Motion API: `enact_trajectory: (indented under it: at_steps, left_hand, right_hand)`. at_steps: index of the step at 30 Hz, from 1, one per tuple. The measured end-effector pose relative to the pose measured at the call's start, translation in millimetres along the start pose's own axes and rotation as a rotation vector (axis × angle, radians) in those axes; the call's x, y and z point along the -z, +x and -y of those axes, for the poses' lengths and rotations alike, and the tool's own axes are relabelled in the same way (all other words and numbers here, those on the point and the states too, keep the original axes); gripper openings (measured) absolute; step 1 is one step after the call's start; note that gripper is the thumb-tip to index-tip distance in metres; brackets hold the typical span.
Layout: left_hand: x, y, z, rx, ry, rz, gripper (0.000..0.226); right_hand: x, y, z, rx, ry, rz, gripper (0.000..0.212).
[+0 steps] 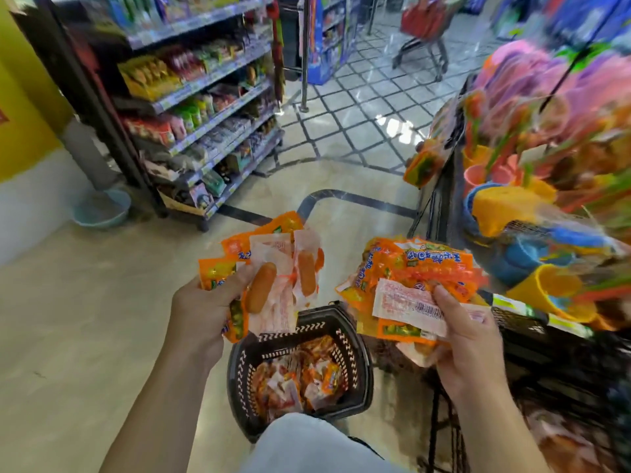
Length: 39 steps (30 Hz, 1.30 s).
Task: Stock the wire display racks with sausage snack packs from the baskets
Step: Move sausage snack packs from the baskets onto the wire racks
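Note:
My left hand [201,312] grips a fan of orange and clear sausage snack packs [273,268], two sausages showing through the film. My right hand [467,339] holds a thicker bunch of orange sausage packs [416,271], thumb on a white label. Both bunches hang above a black plastic basket [355,353] on the floor, which has more packs [297,377] inside. A black wire display rack [440,199] stands to the right, blurred, with orange packs [423,165] at its left edge.
A shelf unit of snacks [205,114] lines the left side of the aisle. A pale blue basin [102,208] sits by the yellow wall. A red shopping cart [423,32] stands far back on the tiled floor. Colourful plastic toys [532,199] crowd the right. My knee [307,445] is below the basket.

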<state>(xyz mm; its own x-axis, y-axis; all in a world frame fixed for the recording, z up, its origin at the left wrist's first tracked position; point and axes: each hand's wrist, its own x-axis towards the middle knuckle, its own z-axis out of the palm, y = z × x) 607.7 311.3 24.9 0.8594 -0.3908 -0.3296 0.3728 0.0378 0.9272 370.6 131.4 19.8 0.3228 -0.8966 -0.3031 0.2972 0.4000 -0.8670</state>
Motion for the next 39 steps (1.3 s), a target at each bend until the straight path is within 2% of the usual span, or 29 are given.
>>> enact_trajectory:
  at_steps: [4, 8, 9, 12, 14, 19, 22, 25, 29, 33, 36, 39]
  left_hand:
    - [24, -34, 7, 0.053, 0.007, 0.139, 0.027]
    - [50, -71, 22, 0.117, 0.021, 0.242, 0.022]
    - [56, -82, 26, 0.129, 0.030, 0.269, 0.023]
    - [62, -108, 35, 0.151, 0.052, 0.344, 0.023]
    - [61, -125, 44, 0.161, 0.055, 0.387, 0.025]
    - [55, -177, 66, 0.180, 0.107, 0.478, 0.038]
    - [48, -211, 81, 0.183, 0.121, 0.529, 0.033]
    - [37, -253, 103, 0.204, 0.138, 0.560, 0.036]
    - [17, -330, 131, 0.204, 0.153, 0.600, 0.030]
    - [-2, -393, 160, 0.216, 0.189, 0.647, 0.038]
    - [-17, -434, 183, 0.235, 0.218, 0.683, 0.034]
    - [-31, -461, 202, 0.263, 0.248, 0.706, 0.039]
  right_hand:
    - [20, -69, -12, 0.058, 0.015, -0.116, 0.051]
    - [49, -138, -23, 0.047, -0.017, -0.225, 0.027]
    - [58, -155, -25, 0.044, -0.023, -0.255, 0.029]
    - [84, -198, -33, 0.065, -0.006, -0.357, 0.058]
    - [102, -223, -39, 0.081, 0.010, -0.419, 0.065]
    - [153, -285, -45, 0.100, 0.061, -0.470, 0.053]
    - [189, -319, -46, 0.128, 0.096, -0.482, 0.043]
    - [232, -357, -44, 0.139, 0.124, -0.516, 0.047]
    - [301, -409, -30, 0.143, 0.130, -0.555, 0.042]
    - [363, -453, -15, 0.154, 0.163, -0.593, 0.042]
    - [409, -476, -12, 0.166, 0.176, -0.646, 0.047]
    - [443, -482, -10, 0.159, 0.169, -0.690, 0.075]
